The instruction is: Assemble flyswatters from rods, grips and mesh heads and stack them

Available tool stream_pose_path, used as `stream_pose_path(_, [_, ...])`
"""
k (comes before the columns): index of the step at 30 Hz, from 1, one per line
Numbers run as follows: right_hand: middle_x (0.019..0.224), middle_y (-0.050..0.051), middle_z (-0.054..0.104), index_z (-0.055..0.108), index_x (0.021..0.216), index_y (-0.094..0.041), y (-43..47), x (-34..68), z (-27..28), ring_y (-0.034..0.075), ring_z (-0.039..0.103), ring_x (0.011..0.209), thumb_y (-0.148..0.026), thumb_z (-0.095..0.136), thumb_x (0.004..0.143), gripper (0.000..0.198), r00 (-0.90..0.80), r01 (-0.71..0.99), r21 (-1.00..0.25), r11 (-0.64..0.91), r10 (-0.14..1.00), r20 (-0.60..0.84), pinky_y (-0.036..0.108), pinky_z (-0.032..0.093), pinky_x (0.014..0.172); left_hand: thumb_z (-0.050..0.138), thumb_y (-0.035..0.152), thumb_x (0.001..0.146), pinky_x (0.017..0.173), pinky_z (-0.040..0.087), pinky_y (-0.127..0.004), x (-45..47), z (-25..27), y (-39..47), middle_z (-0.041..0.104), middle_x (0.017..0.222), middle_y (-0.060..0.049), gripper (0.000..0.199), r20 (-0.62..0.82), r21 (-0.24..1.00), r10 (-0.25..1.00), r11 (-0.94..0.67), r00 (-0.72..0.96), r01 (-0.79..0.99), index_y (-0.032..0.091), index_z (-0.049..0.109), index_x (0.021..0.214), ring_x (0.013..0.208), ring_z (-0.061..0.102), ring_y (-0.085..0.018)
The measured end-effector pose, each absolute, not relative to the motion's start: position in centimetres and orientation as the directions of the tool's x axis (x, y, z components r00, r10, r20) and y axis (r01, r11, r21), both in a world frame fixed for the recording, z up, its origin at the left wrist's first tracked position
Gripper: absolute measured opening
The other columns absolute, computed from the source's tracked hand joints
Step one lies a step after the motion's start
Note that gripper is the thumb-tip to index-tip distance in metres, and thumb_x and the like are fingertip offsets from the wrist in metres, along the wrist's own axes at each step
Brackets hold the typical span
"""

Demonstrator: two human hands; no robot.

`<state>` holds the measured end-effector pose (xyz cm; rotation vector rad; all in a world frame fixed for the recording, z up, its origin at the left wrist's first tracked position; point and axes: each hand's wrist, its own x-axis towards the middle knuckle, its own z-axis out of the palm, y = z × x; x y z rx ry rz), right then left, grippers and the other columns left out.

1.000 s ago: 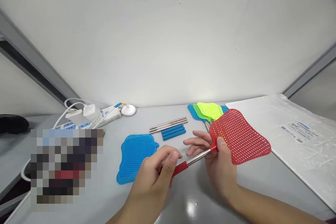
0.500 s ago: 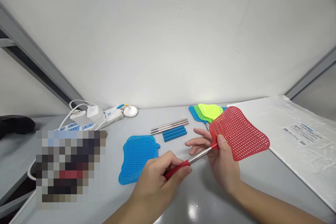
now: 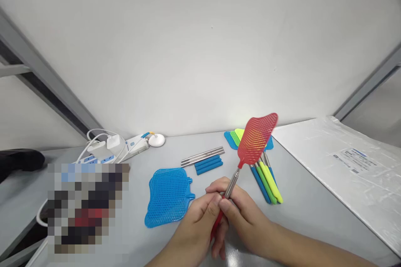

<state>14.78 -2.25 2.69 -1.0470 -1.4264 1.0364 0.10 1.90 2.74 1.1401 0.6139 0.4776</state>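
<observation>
A red fly swatter (image 3: 256, 139) is held upright at a slant, its mesh head turned partly edge-on. My left hand (image 3: 198, 225) is closed around its red grip. My right hand (image 3: 247, 210) is closed at the top of the grip, the thumb beside the left thumb and the fingers behind the metal shaft (image 3: 232, 184). Left of my hands lie stacked blue swatter heads (image 3: 169, 196). Behind them are several blue grips (image 3: 208, 164) and thin metal rods (image 3: 202, 156). Several assembled swatters with blue, green and yellow handles (image 3: 268, 181) lie to the right, their heads partly hidden by the red one.
A white wrapped board (image 3: 332, 183) covers the right side of the table. At the left back are a power strip (image 3: 138, 145) with plugs and cables, and a white round device (image 3: 156, 140). A blurred-out patch (image 3: 87, 208) sits at the left front.
The red swatter has swung from tilted right to more upright, and its head has turned. My right hand has moved from the head's base down to the grip. The colored handles now show.
</observation>
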Motion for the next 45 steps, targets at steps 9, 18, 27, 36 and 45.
stream_pose_path(9, [0.066,-0.003,0.047,0.053,0.129,-0.023,-2.2,19.4,5.2,0.015,0.053,0.062,-0.05,0.035,0.099,0.045,0.356,0.229,-0.972,0.045,0.926,0.127,0.027,0.045,0.06,0.046,0.03,0.097,0.102,0.046,-0.04,-0.9,2.6,2.2,0.061,0.129,-0.009,0.033,0.244,0.859,0.66,-0.487,0.71,0.158,0.023,0.057,0.128,0.119,0.056,-0.024])
stream_pose_path(18, [0.068,0.0,0.061,0.04,0.146,-0.024,-1.8,24.9,4.5,0.02,0.057,0.06,-0.031,0.032,0.096,0.051,0.492,0.8,-0.414,-0.434,0.869,0.039,0.028,0.035,0.055,0.052,0.008,0.086,0.075,0.051,-0.036,-0.9,3.0,2.4,0.067,0.101,-0.009,0.028,0.596,0.5,0.373,-0.866,0.711,0.035,0.019,0.055,0.111,0.089,0.06,-0.022])
stream_pose_path(27, [0.091,0.01,0.065,0.055,0.126,-0.018,2.2,23.7,5.0,0.022,0.062,0.078,-0.019,0.035,0.093,0.038,0.383,0.915,-0.138,-0.379,0.924,-0.004,0.027,0.031,0.058,0.048,0.011,0.089,0.076,0.048,-0.039,-1.4,3.0,3.1,0.065,0.097,-0.007,0.021,0.552,0.496,0.473,-0.848,0.687,0.186,0.02,0.057,0.105,0.085,0.057,-0.022])
stream_pose_path(36, [0.101,0.013,0.055,0.053,0.114,-0.016,2.2,23.1,3.5,0.02,0.058,0.067,-0.018,0.035,0.092,0.028,0.418,0.908,-0.034,-0.417,0.909,-0.002,0.027,0.025,0.053,0.048,0.011,0.089,0.073,0.046,-0.038,-1.3,3.2,2.9,0.065,0.095,-0.006,0.02,0.529,0.512,0.481,-0.838,0.699,0.189,0.02,0.057,0.104,0.084,0.057,-0.021])
stream_pose_path(45, [0.088,0.007,0.066,0.049,0.126,-0.023,1.6,23.3,3.8,0.022,0.062,0.073,-0.021,0.037,0.093,0.036,0.408,0.912,-0.041,-0.408,0.913,-0.014,0.027,0.024,0.052,0.045,0.015,0.093,0.073,0.046,-0.037,-1.5,2.8,3.3,0.065,0.095,-0.006,0.018,0.475,0.557,0.539,-0.796,0.696,0.237,0.021,0.056,0.105,0.085,0.057,-0.022])
